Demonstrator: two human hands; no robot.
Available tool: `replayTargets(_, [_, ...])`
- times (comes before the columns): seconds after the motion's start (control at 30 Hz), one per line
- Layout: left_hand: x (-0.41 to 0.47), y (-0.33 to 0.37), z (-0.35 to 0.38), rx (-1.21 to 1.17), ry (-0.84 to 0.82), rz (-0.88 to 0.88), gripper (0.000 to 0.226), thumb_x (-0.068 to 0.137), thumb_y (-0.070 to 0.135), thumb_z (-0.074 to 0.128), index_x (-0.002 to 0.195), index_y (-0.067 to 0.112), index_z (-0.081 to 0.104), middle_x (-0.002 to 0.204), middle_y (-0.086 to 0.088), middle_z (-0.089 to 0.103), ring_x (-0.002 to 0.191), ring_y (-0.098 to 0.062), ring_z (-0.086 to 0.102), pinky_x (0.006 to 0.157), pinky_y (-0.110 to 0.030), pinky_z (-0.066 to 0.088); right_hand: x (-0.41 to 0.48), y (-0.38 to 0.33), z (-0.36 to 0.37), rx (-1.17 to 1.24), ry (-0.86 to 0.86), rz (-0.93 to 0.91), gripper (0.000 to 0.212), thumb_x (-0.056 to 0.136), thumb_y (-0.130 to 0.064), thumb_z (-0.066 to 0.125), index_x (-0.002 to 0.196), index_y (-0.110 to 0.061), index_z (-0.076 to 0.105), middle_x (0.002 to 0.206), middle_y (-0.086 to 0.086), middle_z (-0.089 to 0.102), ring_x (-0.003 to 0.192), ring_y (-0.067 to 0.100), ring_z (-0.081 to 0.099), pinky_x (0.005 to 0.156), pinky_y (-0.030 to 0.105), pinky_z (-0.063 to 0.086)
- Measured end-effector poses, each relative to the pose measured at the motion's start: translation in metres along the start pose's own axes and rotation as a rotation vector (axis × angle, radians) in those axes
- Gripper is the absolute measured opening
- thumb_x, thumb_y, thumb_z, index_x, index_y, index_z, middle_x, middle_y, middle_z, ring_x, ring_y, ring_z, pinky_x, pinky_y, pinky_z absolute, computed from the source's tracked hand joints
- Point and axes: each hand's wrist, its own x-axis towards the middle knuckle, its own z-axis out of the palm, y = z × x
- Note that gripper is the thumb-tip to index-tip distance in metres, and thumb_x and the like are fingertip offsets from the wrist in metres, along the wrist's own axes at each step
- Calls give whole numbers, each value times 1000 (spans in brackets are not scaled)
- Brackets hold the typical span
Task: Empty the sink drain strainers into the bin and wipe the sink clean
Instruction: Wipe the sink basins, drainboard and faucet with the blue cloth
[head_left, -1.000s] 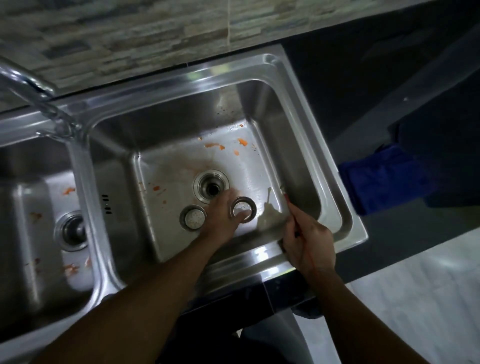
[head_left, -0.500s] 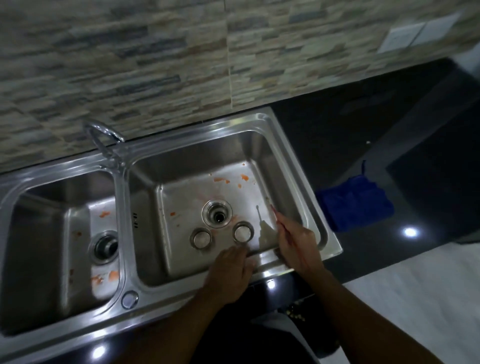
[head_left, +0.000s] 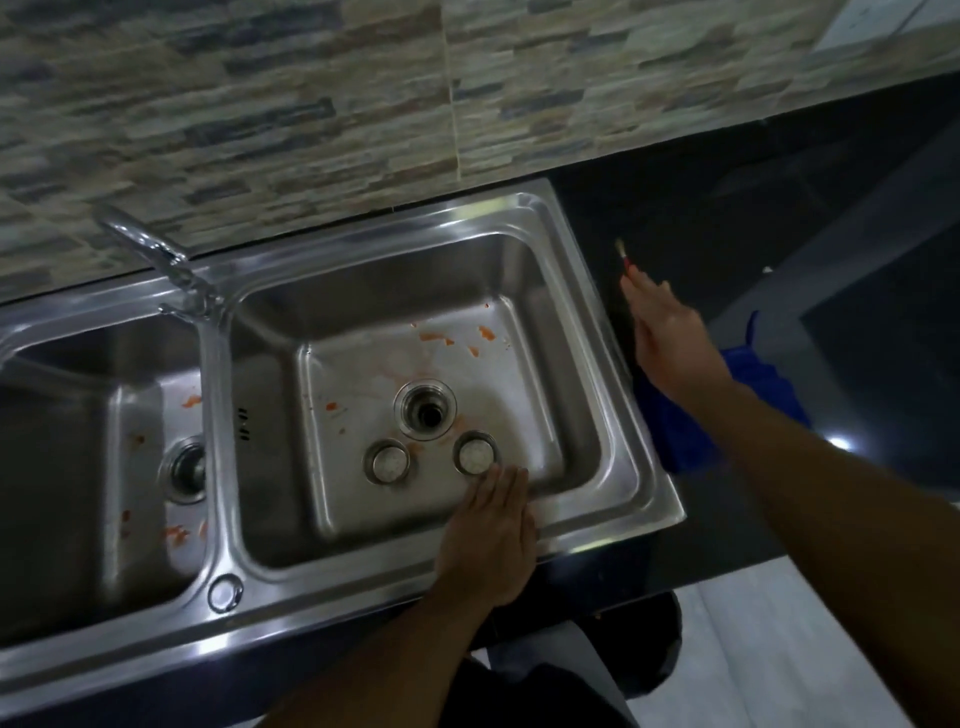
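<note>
Now left hand (head_left: 488, 535) flat (fingers (head_left: 506, 483) straight) beside strainer (head_left: 475, 453); right hand (head_left: 670, 338) pinches stick (head_left: 622, 253).

I am standing in a kitchen, a household one by its look, and looking down at a double-bowl stainless steel sink (head_left: 337, 592) that is sitting in a glossy black countertop (head_left: 727, 208). A chrome tap (head_left: 150, 249) is rising from the back rim between the two bowls. Stone-look tiles (head_left: 260, 104) in grey and beige are running along the wall behind it, and a pale wall plate (head_left: 883, 21) is showing at the top right. Orange food smears (head_left: 436, 339) are sticking to the bottoms of both bowls. Two round drain strainers (head_left: 387, 461) are lying in the right bowl beside its open drain (head_left: 426, 410). A blue cloth (head_left: 769, 379) is lying on the counter to the right of the sink, and a pale floor (head_left: 753, 649) is showing below the counter's edge.
</note>
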Motion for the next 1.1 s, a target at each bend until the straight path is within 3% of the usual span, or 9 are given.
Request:
replayTargets(0.27, [0, 1, -1, -57, 8, -7, 58, 104, 40, 20, 155, 18, 35, 158, -3, 42, 150, -22, 33, 125, -37, 20, 51, 38, 18, -237, -229, -213, 64, 92, 7, 52, 153, -3, 32, 166, 10, 18, 150, 41, 23, 114, 58, 37])
replayTargets(0.5, [-1, 3, -2, -38, 39, -6, 55, 104, 38, 24, 152, 17, 41, 153, -3, 50, 145, -22, 42, 123, -39, 27, 73, 46, 17, -245, -337, -135, 75, 89, 9, 50, 157, -11, 23, 169, 0, 6, 154, 32, 15, 118, 54, 32])
replayTargets(0.57, [-1, 3, -3, -25, 52, -2, 54, 104, 37, 26, 151, 16, 44, 151, -3, 52, 144, -22, 44, 123, -39, 28, 72, 41, 10, -222, -317, -151, 75, 90, 4, 52, 157, -12, 21, 169, 0, 6, 155, 27, 11, 122, 53, 27])
replayTargets(0.67, [-1, 1, -1, -39, 30, -11, 57, 104, 40, 21, 155, 19, 36, 157, -1, 44, 150, -19, 34, 125, -35, 12, 56, 27, 0, -165, -171, -188, 70, 89, -7, 44, 156, -12, 25, 168, 3, 10, 155, 24, 6, 123, 51, 22])
replayTargets(0.77, [0, 0, 0, -43, 23, -11, 59, 104, 42, 16, 156, 20, 32, 159, 0, 40, 152, -18, 29, 126, -31, 10, 18, 14, -7, 1, -1, -135, 61, 91, -1, 43, 151, -9, 40, 165, 5, 23, 155, 23, 15, 120, 49, 32])
replayTargets(0.83, [0, 0, 0, -48, 27, -21, 59, 103, 42, 15, 156, 21, 32, 160, 0, 40, 151, -17, 29, 125, -30, 12, -16, 12, -12, 48, 34, -83, 60, 91, 3, 49, 149, -11, 43, 163, 4, 29, 154, 19, 19, 122, 45, 29])
replayTargets(0.93, [-1, 1, -1, -67, 22, -34, 58, 104, 43, 16, 155, 21, 33, 160, 0, 39, 151, -15, 29, 125, -27, 12, -73, 17, -28, 33, 6, 17, 57, 93, -11, 56, 148, -17, 44, 160, 2, 36, 153, 14, 21, 124, 43, 23])
replayTargets(1.0, [1, 1, -2, -125, 24, -73, 56, 104, 45, 23, 154, 24, 35, 159, 0, 41, 149, -16, 33, 123, -27, 17, -108, 23, -39, -12, -31, 29, 61, 91, -31, 58, 149, -18, 43, 161, 2, 35, 154, 16, 18, 125, 42, 15])
replayTargets(1.1, [9, 8, -16, -310, 58, -171, 57, 102, 47, 39, 154, 26, 32, 158, -1, 41, 144, -20, 41, 119, -33, 34, -142, 37, -48, -60, -172, 32, 90, 84, -65, 54, 158, -23, 25, 168, -3, 11, 156, 17, 0, 124, 45, 4])
